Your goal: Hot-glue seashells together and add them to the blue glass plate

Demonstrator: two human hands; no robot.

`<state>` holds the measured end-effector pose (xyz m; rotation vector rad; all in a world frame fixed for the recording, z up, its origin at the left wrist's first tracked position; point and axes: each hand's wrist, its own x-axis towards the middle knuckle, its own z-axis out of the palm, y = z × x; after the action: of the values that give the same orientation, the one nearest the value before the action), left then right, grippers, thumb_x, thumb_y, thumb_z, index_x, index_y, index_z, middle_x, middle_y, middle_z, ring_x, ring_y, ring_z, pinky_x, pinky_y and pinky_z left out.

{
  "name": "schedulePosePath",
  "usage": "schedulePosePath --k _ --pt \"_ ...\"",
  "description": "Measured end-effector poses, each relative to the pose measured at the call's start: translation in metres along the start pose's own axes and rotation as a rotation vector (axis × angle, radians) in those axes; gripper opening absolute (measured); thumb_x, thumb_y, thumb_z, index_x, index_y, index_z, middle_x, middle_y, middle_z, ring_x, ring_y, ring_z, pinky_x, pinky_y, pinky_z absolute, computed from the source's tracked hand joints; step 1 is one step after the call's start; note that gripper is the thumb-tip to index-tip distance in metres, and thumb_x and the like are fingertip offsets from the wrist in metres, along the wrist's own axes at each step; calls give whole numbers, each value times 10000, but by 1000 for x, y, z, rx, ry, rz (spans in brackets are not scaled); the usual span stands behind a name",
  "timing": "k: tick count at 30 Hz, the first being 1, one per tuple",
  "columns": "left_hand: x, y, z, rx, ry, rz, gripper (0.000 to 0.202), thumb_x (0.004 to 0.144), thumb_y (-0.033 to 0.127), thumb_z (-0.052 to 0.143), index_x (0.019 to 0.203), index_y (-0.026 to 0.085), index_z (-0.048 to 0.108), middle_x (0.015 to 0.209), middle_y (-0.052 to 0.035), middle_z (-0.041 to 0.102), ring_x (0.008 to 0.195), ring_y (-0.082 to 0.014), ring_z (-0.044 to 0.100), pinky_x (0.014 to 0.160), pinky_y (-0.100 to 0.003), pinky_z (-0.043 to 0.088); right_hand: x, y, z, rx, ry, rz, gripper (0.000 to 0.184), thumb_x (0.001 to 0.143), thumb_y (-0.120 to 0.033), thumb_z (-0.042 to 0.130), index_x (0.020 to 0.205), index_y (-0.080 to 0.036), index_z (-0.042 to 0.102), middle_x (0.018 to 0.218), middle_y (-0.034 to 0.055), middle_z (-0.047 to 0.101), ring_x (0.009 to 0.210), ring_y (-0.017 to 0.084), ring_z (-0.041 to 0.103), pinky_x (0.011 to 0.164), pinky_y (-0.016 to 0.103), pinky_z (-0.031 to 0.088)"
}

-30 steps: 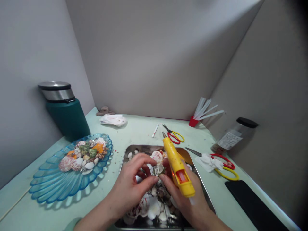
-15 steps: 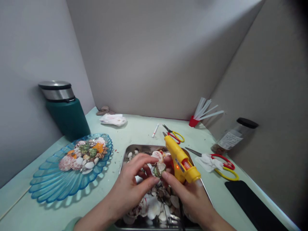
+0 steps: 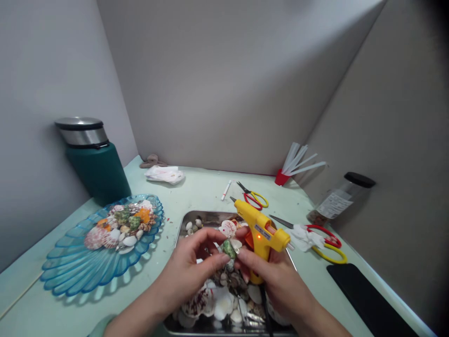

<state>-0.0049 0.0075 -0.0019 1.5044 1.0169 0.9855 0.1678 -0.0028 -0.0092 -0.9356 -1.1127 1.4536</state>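
A green shell (image 3: 229,249) with a small white shell (image 3: 236,244) against its right side is pinched between my two hands. My left hand (image 3: 201,260) grips the green shell by its left side, thumb below and fingers above. My right hand (image 3: 271,274) has its thumb and fingertip at the white shell, and in the same hand is a yellow hot glue gun (image 3: 261,229). The gun's nozzle points up and left, its small orange light glowing. Under both hands is a metal tray (image 3: 191,216) full of loose shells (image 3: 224,302).
At left, a blue scalloped dish (image 3: 84,267) holds colourful shells, with a green bottle (image 3: 100,171) behind it. Scissors (image 3: 257,200), a second pair (image 3: 331,252) with tissue, a black phone-like slab (image 3: 365,290), a jar (image 3: 340,196) and glue sticks in a red cup (image 3: 281,178) stand around the tray.
The green shell has turned so more of its green side shows, with the white shell now at its right. The glue gun has tipped further left in my right hand.
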Motion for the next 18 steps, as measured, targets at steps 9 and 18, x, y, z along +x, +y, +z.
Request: schedulePosePath --k 9,18 --pt "2 -3 -1 -198 -83 -90 270 771 273 638 1012 177 566 726 4 590 663 -129 543 598 -251 443 -2 5 -5 -89 9 -34 247 781 -217 664 1017 -219 589 754 -29 576 636 105 535 570 211 444" --pt "2 1 -1 -305 -70 -141 234 726 224 671 901 173 524 659 32 598 596 -100 544 571 -230 413 -2 0 -5 -346 108 -218 271 822 -295 617 1078 -227 559 990 40 648 892 200 627 786 326 515"
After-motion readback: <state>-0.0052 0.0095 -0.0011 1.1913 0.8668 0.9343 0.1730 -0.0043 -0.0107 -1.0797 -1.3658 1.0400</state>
